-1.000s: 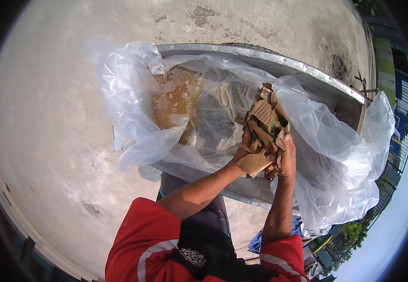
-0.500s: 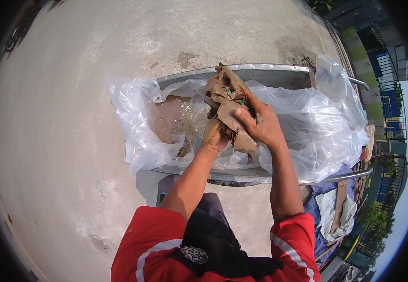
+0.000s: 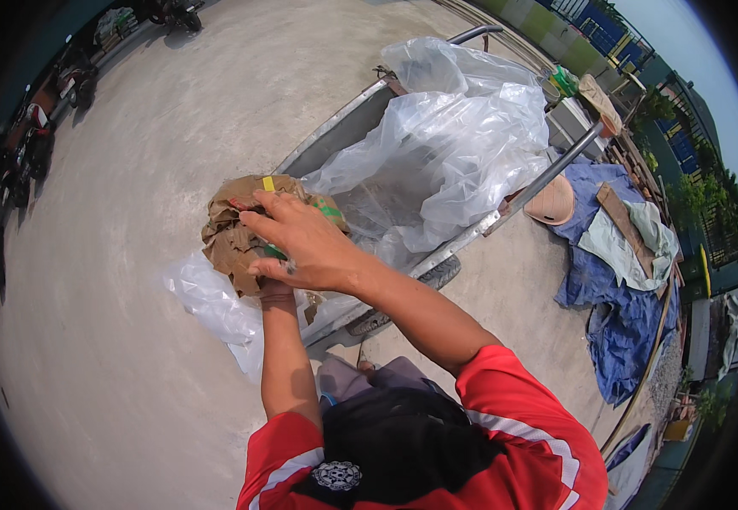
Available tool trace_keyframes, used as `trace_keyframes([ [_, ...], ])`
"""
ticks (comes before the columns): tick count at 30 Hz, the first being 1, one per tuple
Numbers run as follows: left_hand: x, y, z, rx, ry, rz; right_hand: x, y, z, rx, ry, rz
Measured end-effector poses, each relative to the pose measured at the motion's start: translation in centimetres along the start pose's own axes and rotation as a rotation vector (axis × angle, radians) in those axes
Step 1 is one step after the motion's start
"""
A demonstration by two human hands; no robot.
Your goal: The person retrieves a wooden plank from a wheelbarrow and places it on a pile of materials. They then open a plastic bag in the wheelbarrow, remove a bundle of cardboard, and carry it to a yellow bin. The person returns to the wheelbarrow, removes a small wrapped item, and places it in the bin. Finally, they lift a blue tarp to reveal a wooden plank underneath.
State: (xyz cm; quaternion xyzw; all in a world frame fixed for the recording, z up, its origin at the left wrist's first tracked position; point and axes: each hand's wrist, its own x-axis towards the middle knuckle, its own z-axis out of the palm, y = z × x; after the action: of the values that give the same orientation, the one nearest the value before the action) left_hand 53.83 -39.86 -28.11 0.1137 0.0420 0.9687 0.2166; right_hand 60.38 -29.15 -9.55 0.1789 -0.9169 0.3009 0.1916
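Note:
A bulky wad of crumpled brown paper (image 3: 231, 242), with bits of green and yellow tape on it, is held over the near left end of a metal cart (image 3: 335, 132). My right hand (image 3: 313, 246) lies across the wad, its fingers stretched and spread on the paper and its thumb apart. Beneath the wad, my left hand (image 3: 279, 290) supports it; only the wrist area shows, and the fingers are hidden by the paper. Clear plastic sheeting (image 3: 462, 153) lines the cart and spills over its left end beside my left forearm.
The cart's tubular handles (image 3: 556, 170) point to the far right, and one black wheel (image 3: 441, 274) shows on the near side. To the right lie a blue tarp (image 3: 611, 319), a wooden board (image 3: 626, 229) and a woven hat (image 3: 550, 201). Motorbikes (image 3: 25, 157) stand along the left.
The paper wad has moved left with both hands and looks more bunched up. My right hand has shifted from gripping its side to lying spread across it. The view has turned, so the cart appears slanted.

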Motion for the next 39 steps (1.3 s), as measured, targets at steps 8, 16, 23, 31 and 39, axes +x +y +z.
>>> trace_keyframes([
  [8, 0.0, 7.8, -2.8, 0.294, -0.009, 0.223, -10.7, 7.5, -4.4, 0.369, 0.554, 0.669],
  [16, 0.8, 10.8, -4.1, 0.301, 0.28, 0.249, -30.0, 9.7, 3.5, 0.462, 0.388, 1.337],
  [23, 1.1, 11.2, -5.0, 0.871, 0.203, 0.315, -41.4, 7.9, 9.0, 0.339, 0.026, 1.354],
  [31, 0.9, 8.5, 5.1, 0.129, 0.673, 0.194, -50.6, 1.0, 6.1, 0.464, 0.181, 1.868],
  [39, 0.0, 2.5, 7.0, 0.327, 0.559, 0.013, -59.0, -16.4, 8.4, 0.538, 0.724, 2.136],
])
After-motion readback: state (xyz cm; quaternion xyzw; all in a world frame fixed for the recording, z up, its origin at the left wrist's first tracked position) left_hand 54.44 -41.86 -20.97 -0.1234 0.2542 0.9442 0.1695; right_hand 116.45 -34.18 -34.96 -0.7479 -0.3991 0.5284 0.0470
